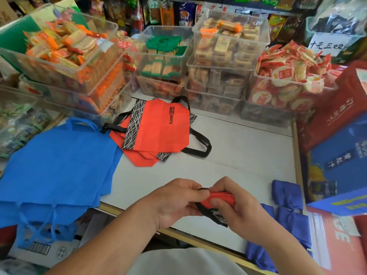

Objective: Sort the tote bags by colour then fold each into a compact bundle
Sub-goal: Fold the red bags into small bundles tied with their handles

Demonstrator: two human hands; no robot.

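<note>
Your left hand (174,203) and right hand (238,211) meet over the near edge of the table (238,147), with the red bundle (218,199) between them. Your right fingers wrap it and your left fingers pinch its black strap (203,188). Squeeze firmly with the right so the folds cannot spring open, then wind the strap snugly and tuck its end. Right of the bundle lie folded blue bundles (286,193), left of it flat blue totes (59,165), and beyond it the unfolded red totes (158,130).
</note>
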